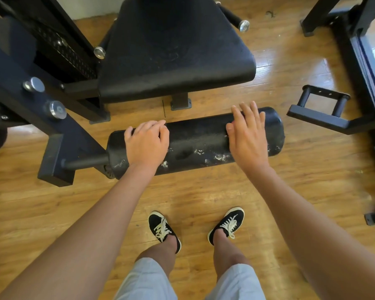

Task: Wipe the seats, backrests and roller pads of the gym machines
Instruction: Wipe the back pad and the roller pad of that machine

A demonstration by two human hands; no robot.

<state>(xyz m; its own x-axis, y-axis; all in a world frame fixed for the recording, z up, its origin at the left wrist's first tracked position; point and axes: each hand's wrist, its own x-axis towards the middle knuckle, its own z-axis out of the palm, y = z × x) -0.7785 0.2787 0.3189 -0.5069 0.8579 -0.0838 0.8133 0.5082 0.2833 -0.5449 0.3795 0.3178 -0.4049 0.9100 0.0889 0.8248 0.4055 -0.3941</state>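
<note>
- Pale grey shorts (pixel 143 280) and bare knees fill the near edge, with both forearms reaching away from the camera.
- A pair of black lace-up sneakers with white laces (pixel 160 226) stands on the glossy honey-coloured wooden plank floor (pixel 193 191), toes pointing toward the machine.
- The black cylindrical roller pad (pixel 197 141) lies crosswise just beyond the feet, raised off the floor. Its right end is a little farther away than its left.
- White flaky scuff marks (pixel 219 156) dot the near side of the pad's cover.
- The left hand (pixel 146 144) rests palm down on the pad's left part. Its fingers bend over the far top edge and its thumb sticks out to the left, so it clasps the pad.
- The right hand (pixel 247 137) lies on the pad's right part with fingers straight and slightly spread. It is flat against the cover and grips nothing.
- A dark steel rod (pixel 85 162) leaves the pad's left end and enters a dark blue square-section lever arm (pixel 56 159).
- Beyond the pad sits a wide black padded seat (pixel 175 55), dusty and scuffed along its near edge.
- A grey metal foot plate (pixel 180 102) stands on the floor under the seat's near edge.
- At far left rises the dark blue machine frame (pixel 20 61), with round silver knobs (pixel 34 84).
- At right, a black rectangular bar handle (pixel 320 105) juts from a second dark machine frame (pixel 364 50), well apart from the pad.
</note>
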